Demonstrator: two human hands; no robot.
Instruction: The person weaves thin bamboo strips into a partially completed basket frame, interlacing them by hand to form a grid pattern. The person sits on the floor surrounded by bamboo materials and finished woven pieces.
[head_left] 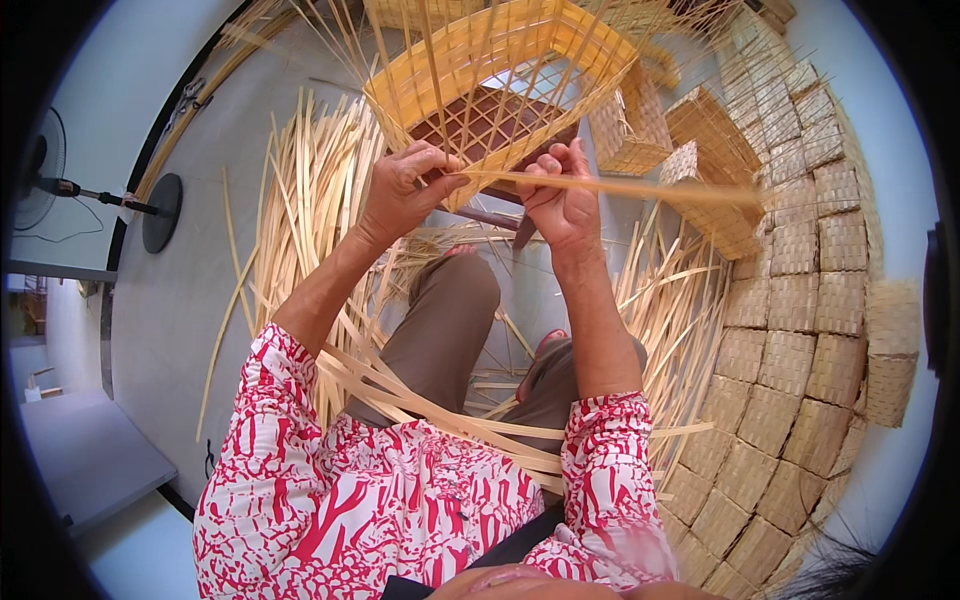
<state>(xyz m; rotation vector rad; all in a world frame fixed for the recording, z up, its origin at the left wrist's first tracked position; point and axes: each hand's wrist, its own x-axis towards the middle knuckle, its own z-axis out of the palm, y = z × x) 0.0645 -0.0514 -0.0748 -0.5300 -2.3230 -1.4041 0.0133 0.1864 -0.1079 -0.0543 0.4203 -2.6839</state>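
In front of me is a partly woven basket with yellow walls, an open lattice and long loose strips standing up from it. My left hand pinches a bamboo strip at the basket's near corner, thumb against fingers. From there the strip runs level to the right, through the curled fingers of my right hand. Its far right end is blurred by motion. More pale strips lie across my lap.
A dark red-brown wooden stool stands beneath the basket. Loose strips are heaped on the floor to the left, others at right. Stacked woven boxes line the right wall. A standing fan is at left.
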